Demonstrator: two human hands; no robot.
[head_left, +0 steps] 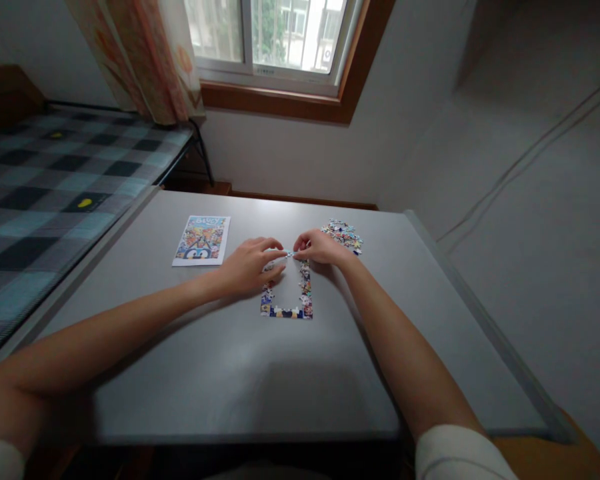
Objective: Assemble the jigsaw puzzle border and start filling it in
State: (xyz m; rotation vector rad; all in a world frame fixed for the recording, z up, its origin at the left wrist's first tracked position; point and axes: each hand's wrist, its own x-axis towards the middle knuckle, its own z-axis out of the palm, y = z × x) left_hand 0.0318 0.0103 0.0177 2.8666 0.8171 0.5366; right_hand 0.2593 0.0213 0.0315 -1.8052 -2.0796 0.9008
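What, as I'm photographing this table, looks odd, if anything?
Nothing stands out: the loose pieces lie heaped together, the picture sheet lies flat, and the puzzle border looks aligned, though the left hand hides some.

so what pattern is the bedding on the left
Checked: the bedding is black, grey and bluish, head view.

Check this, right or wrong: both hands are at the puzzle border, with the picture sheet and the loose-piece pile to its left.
Wrong on the loose-piece pile: the head view shows it right of the puzzle border. The picture sheet is on its left, as stated.
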